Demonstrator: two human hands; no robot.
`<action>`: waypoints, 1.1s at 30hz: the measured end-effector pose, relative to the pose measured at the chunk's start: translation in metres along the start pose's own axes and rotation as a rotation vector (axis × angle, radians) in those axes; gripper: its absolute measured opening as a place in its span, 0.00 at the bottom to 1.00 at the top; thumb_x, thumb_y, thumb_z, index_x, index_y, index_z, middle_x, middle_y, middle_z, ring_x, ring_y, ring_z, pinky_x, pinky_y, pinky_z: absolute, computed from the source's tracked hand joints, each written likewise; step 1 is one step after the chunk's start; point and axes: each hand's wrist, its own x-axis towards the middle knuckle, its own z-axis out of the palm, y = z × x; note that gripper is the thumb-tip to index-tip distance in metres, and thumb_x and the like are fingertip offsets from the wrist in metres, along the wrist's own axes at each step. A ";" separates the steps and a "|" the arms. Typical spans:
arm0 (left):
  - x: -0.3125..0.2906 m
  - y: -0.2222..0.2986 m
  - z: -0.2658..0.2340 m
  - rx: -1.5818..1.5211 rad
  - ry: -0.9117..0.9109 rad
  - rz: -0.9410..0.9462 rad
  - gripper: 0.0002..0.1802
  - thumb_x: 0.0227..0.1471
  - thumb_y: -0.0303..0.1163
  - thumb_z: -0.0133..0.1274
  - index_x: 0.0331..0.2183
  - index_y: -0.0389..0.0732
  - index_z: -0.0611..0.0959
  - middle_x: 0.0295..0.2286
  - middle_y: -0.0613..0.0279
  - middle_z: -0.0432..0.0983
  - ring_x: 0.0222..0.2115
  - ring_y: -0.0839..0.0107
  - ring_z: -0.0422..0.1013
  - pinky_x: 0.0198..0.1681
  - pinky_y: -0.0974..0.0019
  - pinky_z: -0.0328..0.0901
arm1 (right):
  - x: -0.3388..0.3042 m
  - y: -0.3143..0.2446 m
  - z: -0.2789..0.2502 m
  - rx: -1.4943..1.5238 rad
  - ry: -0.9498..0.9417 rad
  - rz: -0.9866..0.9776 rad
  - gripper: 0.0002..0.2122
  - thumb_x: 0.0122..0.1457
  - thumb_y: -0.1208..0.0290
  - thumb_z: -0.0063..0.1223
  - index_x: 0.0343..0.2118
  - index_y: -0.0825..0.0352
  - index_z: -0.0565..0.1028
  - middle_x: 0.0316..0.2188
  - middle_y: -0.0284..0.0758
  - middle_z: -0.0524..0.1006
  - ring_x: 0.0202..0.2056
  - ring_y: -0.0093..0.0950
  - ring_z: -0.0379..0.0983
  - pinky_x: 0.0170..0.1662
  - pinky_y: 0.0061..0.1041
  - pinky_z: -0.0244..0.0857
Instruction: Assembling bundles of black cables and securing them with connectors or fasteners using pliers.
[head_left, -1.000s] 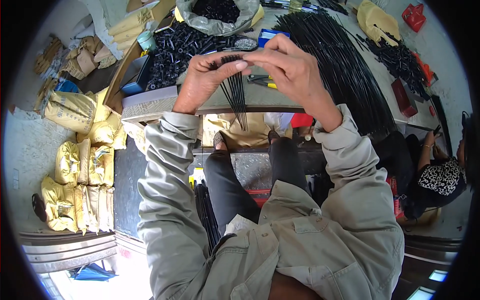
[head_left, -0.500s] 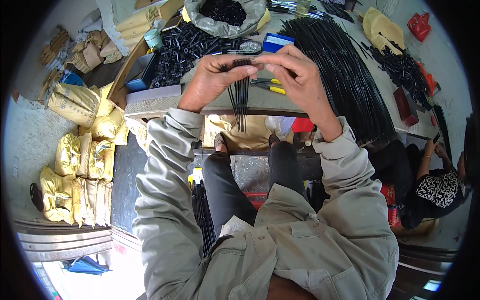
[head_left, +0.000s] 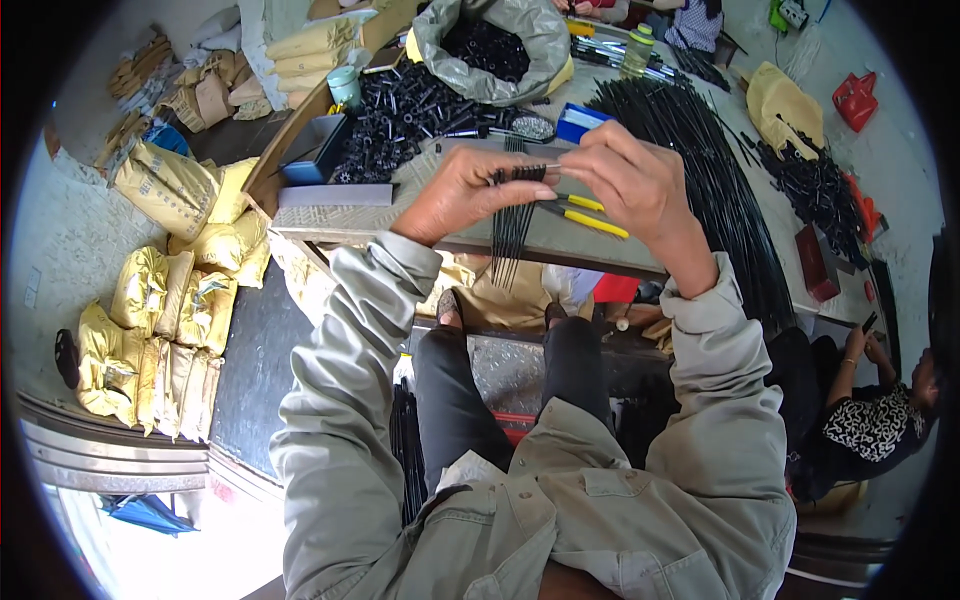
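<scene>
Over the near edge of the workbench [head_left: 330, 222], my left hand [head_left: 455, 195] is closed on a row of thin black rods [head_left: 512, 240]. The rods hang down side by side, with dark coiled or ribbed parts across them at my fingers. Close beside it, my right hand [head_left: 635, 185] pinches a thin, light metallic piece [head_left: 553, 167] that meets the end of that row. Its exact kind is too small to make out. Just below my right fingers, pliers with yellow handles [head_left: 595, 222] lie on the bench.
Loose black tubular parts [head_left: 400, 115] are heaped behind my left hand, with a grey sack [head_left: 450, 75] of them beyond. Long black rods [head_left: 700, 170] cover the right side. A blue box [head_left: 582, 122] stands behind my hands. Yellow sacks [head_left: 140, 290] are stacked left; a co-worker [head_left: 865, 425] sits right.
The view has shifted, so the bench appears lower and further right. My hands stay together at the rods, and my right fingers have drawn closer into a pinch.
</scene>
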 end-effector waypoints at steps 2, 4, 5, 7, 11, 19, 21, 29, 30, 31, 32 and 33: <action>0.000 0.004 0.001 0.039 0.003 0.016 0.14 0.44 0.29 0.56 0.36 0.36 0.79 0.27 0.62 0.77 0.28 0.82 0.69 0.33 0.75 0.64 | 0.003 -0.004 0.000 0.053 -0.001 0.011 0.09 0.45 0.79 0.53 0.32 0.66 0.73 0.26 0.35 0.68 0.24 0.29 0.70 0.22 0.22 0.63; -0.002 0.000 0.002 0.050 0.010 0.043 0.15 0.43 0.31 0.57 0.36 0.37 0.79 0.26 0.62 0.77 0.27 0.81 0.68 0.32 0.75 0.64 | 0.006 -0.007 0.002 0.172 -0.013 0.046 0.09 0.46 0.80 0.52 0.34 0.67 0.72 0.27 0.36 0.68 0.24 0.30 0.69 0.23 0.23 0.64; -0.002 -0.002 0.002 0.055 0.019 0.061 0.15 0.43 0.33 0.57 0.35 0.37 0.79 0.25 0.62 0.76 0.25 0.81 0.67 0.30 0.74 0.63 | 0.007 -0.009 0.003 0.167 -0.010 0.042 0.09 0.46 0.80 0.52 0.34 0.67 0.72 0.27 0.36 0.68 0.24 0.30 0.69 0.23 0.23 0.64; -0.002 -0.007 0.002 0.062 0.027 0.082 0.16 0.42 0.35 0.57 0.35 0.38 0.80 0.24 0.61 0.76 0.23 0.80 0.67 0.28 0.73 0.63 | 0.009 -0.013 0.008 0.298 0.036 0.119 0.10 0.47 0.81 0.50 0.36 0.68 0.70 0.27 0.36 0.68 0.25 0.31 0.69 0.24 0.23 0.64; -0.003 -0.015 -0.001 0.073 0.076 0.090 0.18 0.40 0.38 0.58 0.34 0.39 0.80 0.21 0.62 0.74 0.21 0.77 0.65 0.26 0.71 0.62 | 0.013 -0.014 0.004 0.257 -0.021 0.125 0.11 0.49 0.82 0.48 0.38 0.70 0.68 0.27 0.37 0.68 0.25 0.31 0.69 0.26 0.23 0.64; 0.000 -0.026 0.005 0.094 0.039 0.112 0.17 0.37 0.36 0.58 0.31 0.35 0.80 0.23 0.63 0.76 0.24 0.76 0.71 0.29 0.74 0.64 | 0.015 -0.014 0.019 0.496 0.066 0.239 0.08 0.50 0.78 0.48 0.34 0.68 0.69 0.27 0.36 0.68 0.24 0.32 0.69 0.25 0.26 0.62; -0.005 -0.027 0.004 0.309 -0.021 0.107 0.22 0.37 0.43 0.58 0.35 0.41 0.79 0.28 0.61 0.76 0.29 0.70 0.71 0.33 0.67 0.64 | 0.017 -0.019 0.022 0.506 0.089 0.272 0.07 0.50 0.77 0.49 0.33 0.67 0.70 0.26 0.35 0.68 0.24 0.32 0.69 0.25 0.27 0.62; -0.056 -0.109 0.043 1.013 -0.254 0.050 0.42 0.30 0.55 0.57 0.49 0.49 0.67 0.50 0.59 0.60 0.55 0.68 0.50 0.56 0.54 0.41 | 0.023 -0.034 -0.015 0.055 -0.273 -0.017 0.05 0.45 0.68 0.54 0.23 0.62 0.72 0.23 0.29 0.65 0.20 0.27 0.66 0.21 0.25 0.58; -0.060 -0.116 0.048 0.983 -0.281 0.070 0.45 0.29 0.56 0.56 0.51 0.50 0.65 0.53 0.59 0.56 0.57 0.69 0.44 0.59 0.54 0.35 | 0.018 -0.039 -0.022 0.150 -0.345 -0.027 0.05 0.45 0.68 0.54 0.23 0.61 0.72 0.23 0.29 0.65 0.20 0.26 0.66 0.21 0.25 0.58; -0.059 -0.114 0.054 0.977 -0.281 0.075 0.45 0.29 0.56 0.56 0.51 0.50 0.65 0.53 0.59 0.56 0.57 0.69 0.44 0.59 0.54 0.35 | 0.011 -0.046 -0.034 0.242 -0.418 -0.030 0.05 0.44 0.68 0.55 0.22 0.61 0.72 0.23 0.28 0.65 0.20 0.26 0.66 0.21 0.24 0.58; -0.061 -0.112 0.059 1.016 -0.202 0.139 0.43 0.29 0.55 0.57 0.49 0.49 0.67 0.50 0.59 0.60 0.55 0.68 0.49 0.57 0.55 0.39 | 0.008 -0.055 -0.045 0.269 -0.483 -0.029 0.04 0.44 0.68 0.55 0.23 0.61 0.73 0.22 0.28 0.66 0.20 0.25 0.66 0.21 0.23 0.58; -0.063 -0.109 0.064 1.054 -0.122 0.200 0.40 0.28 0.54 0.57 0.47 0.48 0.69 0.47 0.59 0.64 0.52 0.67 0.54 0.56 0.56 0.44 | 0.006 -0.063 -0.061 0.297 -0.548 -0.030 0.04 0.43 0.68 0.55 0.23 0.60 0.74 0.22 0.28 0.67 0.20 0.25 0.66 0.21 0.22 0.58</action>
